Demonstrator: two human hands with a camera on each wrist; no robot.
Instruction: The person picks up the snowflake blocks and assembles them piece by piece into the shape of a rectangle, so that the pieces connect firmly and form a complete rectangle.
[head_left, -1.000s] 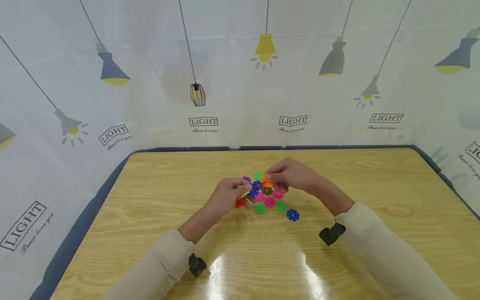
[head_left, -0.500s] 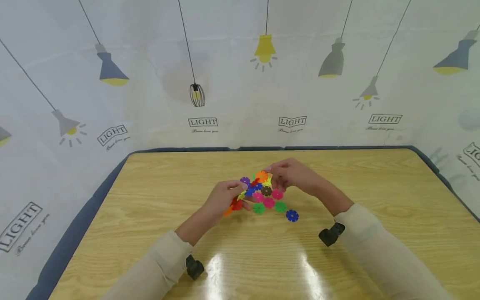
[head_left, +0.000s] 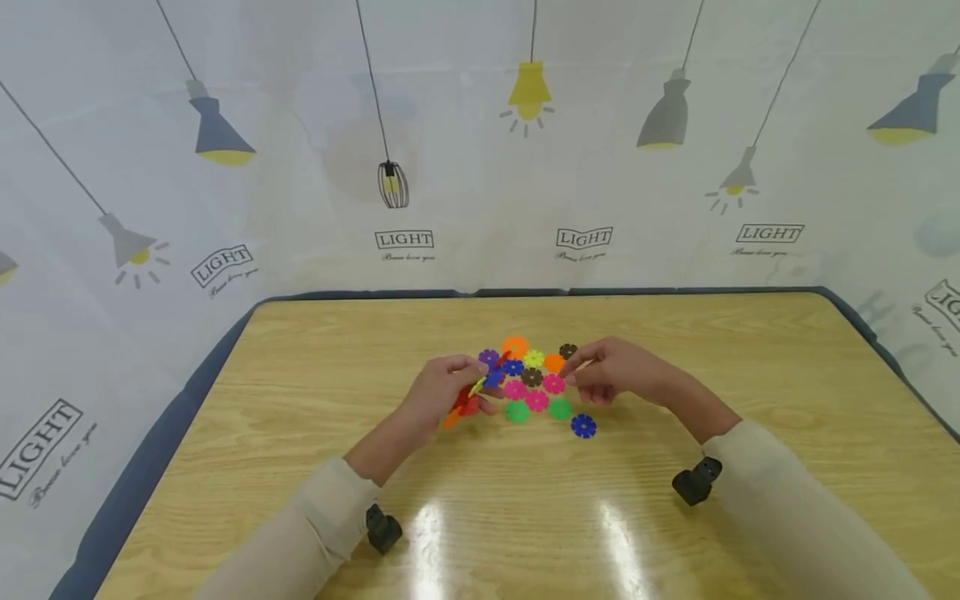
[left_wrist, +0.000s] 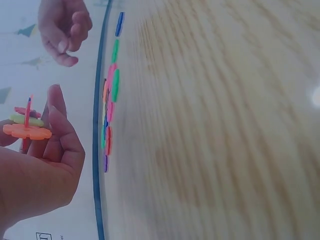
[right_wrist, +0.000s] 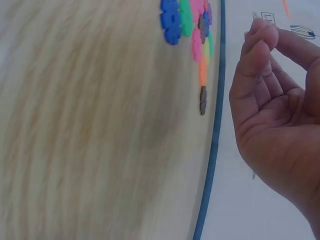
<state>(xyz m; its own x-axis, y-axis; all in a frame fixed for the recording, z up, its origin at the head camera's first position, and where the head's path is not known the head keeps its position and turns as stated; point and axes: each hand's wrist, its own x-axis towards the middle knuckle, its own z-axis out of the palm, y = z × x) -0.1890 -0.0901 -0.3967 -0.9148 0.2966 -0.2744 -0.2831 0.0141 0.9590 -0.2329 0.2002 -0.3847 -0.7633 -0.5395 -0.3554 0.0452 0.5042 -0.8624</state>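
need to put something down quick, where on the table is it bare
Bare table lies between the sleeves, left of the left hand and right of the right hand. It is crowded between the hands, where flower discs lie close together.

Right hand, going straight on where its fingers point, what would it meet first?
Probably the nearest pink disc, going by the head view; the right hand looks raised, so it might pass over toward the left hand.

Reading LIGHT now, on a framed label [head_left: 403, 239] printed on the white backdrop [head_left: 472, 150] — catching it three times behind the table [head_left: 315, 350], twice off the table's left side, once off its right, cut short there. Squinting at slanted script [head_left: 408, 257] beneath — too small to read surely.
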